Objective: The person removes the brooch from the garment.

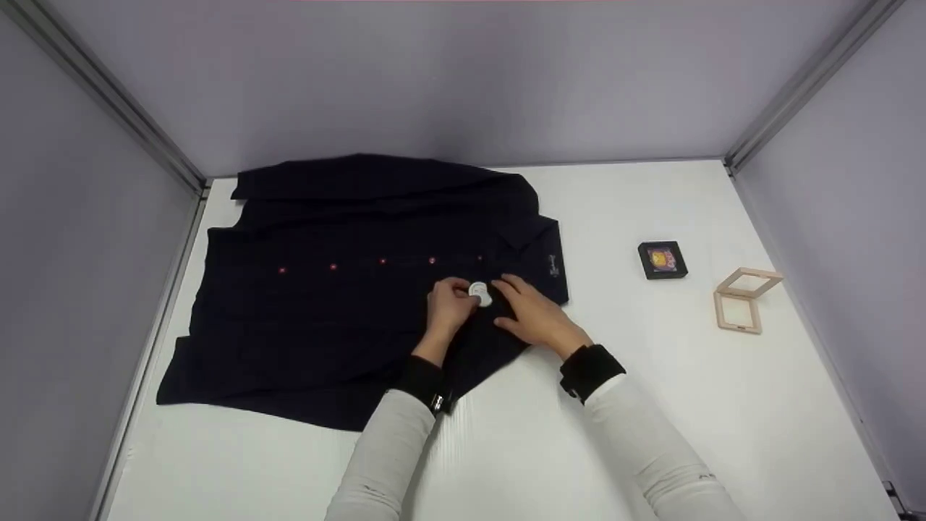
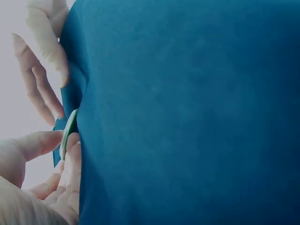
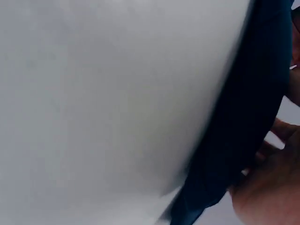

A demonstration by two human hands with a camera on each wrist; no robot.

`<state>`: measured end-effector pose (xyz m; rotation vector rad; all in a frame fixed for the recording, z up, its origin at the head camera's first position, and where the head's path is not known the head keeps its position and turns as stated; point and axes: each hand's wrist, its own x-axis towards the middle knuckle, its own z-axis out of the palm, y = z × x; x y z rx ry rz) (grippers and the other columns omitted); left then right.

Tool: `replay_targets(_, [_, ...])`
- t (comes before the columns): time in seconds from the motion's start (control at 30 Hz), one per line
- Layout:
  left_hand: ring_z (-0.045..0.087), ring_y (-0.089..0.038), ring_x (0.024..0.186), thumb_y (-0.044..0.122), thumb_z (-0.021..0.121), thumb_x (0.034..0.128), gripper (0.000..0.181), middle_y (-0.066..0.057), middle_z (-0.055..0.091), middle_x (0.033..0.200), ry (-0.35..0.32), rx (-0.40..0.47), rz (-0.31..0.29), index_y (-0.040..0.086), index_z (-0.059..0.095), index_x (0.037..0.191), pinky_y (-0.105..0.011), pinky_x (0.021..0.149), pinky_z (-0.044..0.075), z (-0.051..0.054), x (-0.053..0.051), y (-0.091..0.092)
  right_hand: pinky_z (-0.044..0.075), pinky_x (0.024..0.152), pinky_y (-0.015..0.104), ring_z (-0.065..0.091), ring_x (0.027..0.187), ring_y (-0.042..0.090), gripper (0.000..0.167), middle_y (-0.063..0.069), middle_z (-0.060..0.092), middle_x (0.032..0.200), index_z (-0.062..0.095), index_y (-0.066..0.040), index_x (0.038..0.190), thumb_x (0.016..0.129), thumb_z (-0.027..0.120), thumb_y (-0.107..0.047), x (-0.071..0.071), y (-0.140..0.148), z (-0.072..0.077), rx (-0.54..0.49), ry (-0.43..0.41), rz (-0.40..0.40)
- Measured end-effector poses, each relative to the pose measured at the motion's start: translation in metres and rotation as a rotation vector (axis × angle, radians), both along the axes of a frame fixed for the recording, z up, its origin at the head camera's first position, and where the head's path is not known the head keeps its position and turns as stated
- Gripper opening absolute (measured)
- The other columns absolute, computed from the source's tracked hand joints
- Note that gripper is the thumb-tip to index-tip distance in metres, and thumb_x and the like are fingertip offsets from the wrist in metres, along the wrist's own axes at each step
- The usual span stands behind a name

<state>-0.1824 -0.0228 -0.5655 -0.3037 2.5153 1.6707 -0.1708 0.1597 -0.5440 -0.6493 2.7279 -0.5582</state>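
A dark shirt (image 1: pixel 325 311) with red buttons lies spread on the white table, its collar toward the right. The left hand (image 1: pixel 450 311) pinches a small white badge-like piece (image 1: pixel 480 293) over the shirt's chest; in the left wrist view this piece (image 2: pixel 69 133) is seen edge-on between thumb and fingers, against the cloth (image 2: pixel 187 112). Just right of it, the right hand (image 1: pixel 534 315) rests on the shirt near the collar, fingers spread and loosely bent. In the right wrist view the right hand (image 3: pixel 272 183) is partly cut off beside the dark cloth (image 3: pixel 234 122).
On the white table (image 1: pixel 723 405), right of the shirt, lie a small black box (image 1: pixel 662 260) with a colourful picture and, beyond it, an opened light wooden frame (image 1: pixel 738 329). Grey panels stand along the back and both sides.
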Motion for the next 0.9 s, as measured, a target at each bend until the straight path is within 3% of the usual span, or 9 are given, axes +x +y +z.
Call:
replay_targets(0.1, [0.065, -0.015, 0.066, 0.003, 0.075, 0.0787, 0.025, -0.004, 0.068, 0.077, 0.023, -0.049, -0.017, 0.002, 0.071, 0.103, -0.027, 0.061, 0.053, 0.0013, 0.0003, 0.0007, 0.035, 0.109, 0.047, 0.037, 0.136, 0.036, 0.066, 0.02, 0.037, 0.15, 0.044, -0.005, 0.146, 0.093, 0.068, -0.037, 0.0022, 0.0018, 0.0017, 0.091, 0.091, -0.025])
replay_targets(0.23, [0.064, -0.014, 0.067, 0.007, 0.076, 0.0811, 0.026, -0.001, 0.067, 0.078, 0.037, -0.084, -0.044, 0.006, 0.071, 0.107, -0.028, 0.064, 0.053, 0.0022, 0.0011, 0.0016, 0.031, 0.111, 0.049, 0.036, 0.137, 0.038, 0.068, 0.021, 0.038, 0.149, 0.048, -0.004, 0.143, 0.091, 0.069, -0.043, 0.0035, 0.003, 0.0011, 0.168, 0.128, -0.031])
replay_targets(0.6, [0.064, -0.02, 0.098, 0.014, 0.077, 0.0859, 0.047, -0.007, 0.069, 0.106, 0.092, -0.089, -0.207, 0.007, 0.062, 0.13, -0.034, 0.086, 0.051, -0.0031, -0.0005, 0.0042, 0.028, 0.113, 0.05, 0.03, 0.14, 0.039, 0.074, 0.021, 0.033, 0.153, 0.044, -0.005, 0.147, 0.09, 0.068, -0.046, 0.0, 0.0079, 0.0001, 0.161, 0.041, -0.017])
replay_targets(0.9, [0.067, -0.02, 0.09, 0.011, 0.077, 0.086, 0.043, -0.013, 0.062, 0.124, 0.136, -0.041, -0.295, 0.006, 0.06, 0.125, -0.03, 0.076, 0.055, -0.0053, -0.0055, 0.0092, 0.028, 0.112, 0.051, 0.028, 0.141, 0.039, 0.075, 0.019, 0.03, 0.154, 0.043, -0.006, 0.148, 0.09, 0.069, -0.046, -0.0004, 0.0102, -0.0001, 0.151, 0.03, -0.016])
